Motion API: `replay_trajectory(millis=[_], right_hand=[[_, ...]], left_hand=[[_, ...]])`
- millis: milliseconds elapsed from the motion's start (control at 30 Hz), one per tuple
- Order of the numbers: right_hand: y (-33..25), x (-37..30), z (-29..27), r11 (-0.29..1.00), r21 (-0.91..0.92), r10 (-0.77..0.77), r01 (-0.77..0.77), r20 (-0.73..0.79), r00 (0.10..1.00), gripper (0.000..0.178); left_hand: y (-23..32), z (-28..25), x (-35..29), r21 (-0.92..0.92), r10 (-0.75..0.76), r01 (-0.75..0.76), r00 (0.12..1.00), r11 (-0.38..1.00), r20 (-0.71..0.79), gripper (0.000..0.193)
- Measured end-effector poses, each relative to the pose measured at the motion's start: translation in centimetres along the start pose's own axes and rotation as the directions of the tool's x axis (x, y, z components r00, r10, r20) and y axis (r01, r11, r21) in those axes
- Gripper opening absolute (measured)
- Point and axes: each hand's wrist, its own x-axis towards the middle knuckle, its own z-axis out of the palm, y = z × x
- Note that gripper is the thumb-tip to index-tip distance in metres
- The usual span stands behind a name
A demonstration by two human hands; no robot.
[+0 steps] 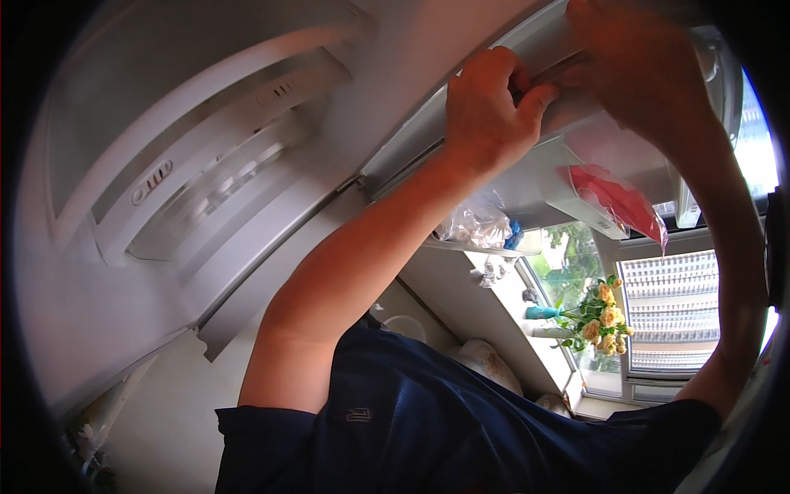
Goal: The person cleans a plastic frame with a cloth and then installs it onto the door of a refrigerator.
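My left hand [494, 107] is raised against the long pale edge of an open fridge door [411, 148]. Its fingers are curled in and the thumb lies close to the forefinger; whatever they grip is hidden. Higher up and to the right, my right hand [646, 78] reaches to the same door, blurred by motion, so its fingers do not show clearly. A dark strip [415, 171] runs along the door's edge below my left hand. Beneath my right hand, a pink plastic bag [613, 198] sticks out of a white door shelf [580, 193].
At the left lies the fridge interior with a curved white drawer front [189, 90]. Clear plastic bags [477, 221] sit low on the door side. Beyond, yellow roses [609, 317] and a teal vase [543, 313] stand by a window [671, 305].
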Motion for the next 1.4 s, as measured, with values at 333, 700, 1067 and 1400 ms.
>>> replay_trajectory(millis=[333,700,1067,1400], right_hand=[[1.7,1.3,-0.4,0.948,0.102,-0.292,0.301,-0.091,0.952,0.044],[1.7,0.6,3.2,0.903,0.119,-0.423,0.414,0.059,0.904,0.053],[-3.2,0.9,5.8,0.925,0.169,-0.366,0.341,0.149,0.919,0.076],[-5.9,0.7,7.1,0.94,0.17,-0.319,0.297,0.118,0.941,0.076]], left_hand=[[-2.6,-2.0,-1.6,0.134,-0.01,0.002,0.998,0.991,0.059,0.035],[-6.3,-3.9,-5.3,0.23,0.115,-0.103,0.993,0.968,-0.039,0.038],[-9.7,-6.1,-8.2,0.379,0.138,-0.116,0.99,0.918,-0.032,0.035],[-11.2,-6.8,-10.8,0.395,0.129,-0.063,0.981,0.917,-0.144,0.035]])
